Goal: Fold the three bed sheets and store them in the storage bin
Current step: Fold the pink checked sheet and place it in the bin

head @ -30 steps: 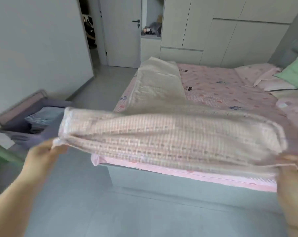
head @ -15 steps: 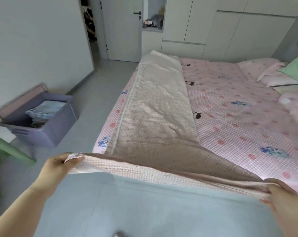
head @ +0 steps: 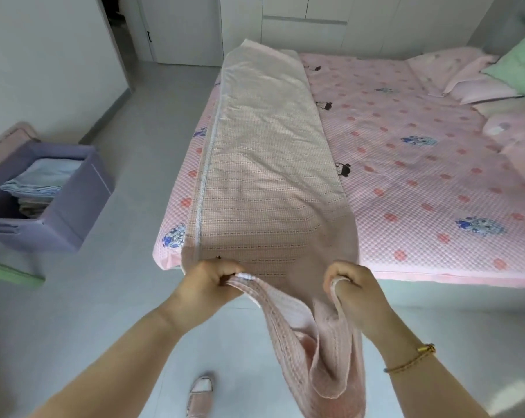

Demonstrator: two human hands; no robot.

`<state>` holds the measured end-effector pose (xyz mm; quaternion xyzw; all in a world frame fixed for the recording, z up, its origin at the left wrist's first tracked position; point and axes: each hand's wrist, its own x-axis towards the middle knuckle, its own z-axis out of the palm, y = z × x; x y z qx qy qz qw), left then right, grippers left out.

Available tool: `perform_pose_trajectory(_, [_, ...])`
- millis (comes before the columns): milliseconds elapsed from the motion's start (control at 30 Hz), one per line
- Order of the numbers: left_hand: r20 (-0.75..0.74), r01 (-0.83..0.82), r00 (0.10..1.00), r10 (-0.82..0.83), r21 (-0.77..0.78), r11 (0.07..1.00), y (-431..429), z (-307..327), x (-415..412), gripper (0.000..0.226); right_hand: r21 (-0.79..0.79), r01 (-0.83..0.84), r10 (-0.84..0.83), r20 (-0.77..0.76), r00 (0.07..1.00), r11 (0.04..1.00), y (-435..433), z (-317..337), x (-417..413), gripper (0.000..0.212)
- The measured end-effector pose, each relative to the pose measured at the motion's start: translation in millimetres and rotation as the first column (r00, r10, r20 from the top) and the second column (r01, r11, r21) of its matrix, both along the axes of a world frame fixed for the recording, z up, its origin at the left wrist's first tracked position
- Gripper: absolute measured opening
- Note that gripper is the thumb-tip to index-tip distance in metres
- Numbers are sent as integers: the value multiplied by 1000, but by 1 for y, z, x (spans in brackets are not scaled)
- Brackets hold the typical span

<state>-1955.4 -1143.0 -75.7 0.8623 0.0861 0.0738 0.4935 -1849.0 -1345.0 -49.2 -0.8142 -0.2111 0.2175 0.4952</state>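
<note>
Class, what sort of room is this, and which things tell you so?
Most likely a bedroom: a bed with a pink cover, pillows at its far end, and wardrobes along the back wall.

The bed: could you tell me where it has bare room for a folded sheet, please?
Free: the pink bedspread between the long sheet and the pillows. Crowded: the left strip, under that sheet.

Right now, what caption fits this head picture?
Left hand and right hand grip the sheet stretched along the bed, storage bin nearby.
</note>
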Motion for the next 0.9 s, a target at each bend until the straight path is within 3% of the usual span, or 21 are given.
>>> perform_pose_trajectory(233, [-43, 140, 990, -137, 73, 987, 24, -14, 28, 44, -54, -165, 157, -126, 980, 985, 58, 0, -24, 48])
perform_pose_trajectory(433, [-28, 248, 969, -247, 84, 965, 25, -10, 44, 14, -52, 39, -44, -97, 994, 998, 74, -7, -27, 35])
perform_pose_trajectory(600, [15, 185, 983, -185, 10, 983, 32, -12, 50, 37, -94, 128, -137, -100, 985, 987, 82, -17, -25, 19])
perform_pose_trajectory(800, [-70, 89, 993, -99, -142, 986, 63, -20, 45, 23, -13, 282, -278, -220, 935, 959, 82, -27, -26, 22])
perform_pose_trajectory(900, [-101, 100, 986, -130, -262, 960, 70, -19, 41, 30, -7, 317, -311, -218, 925, 948, 85, -26, -23, 19])
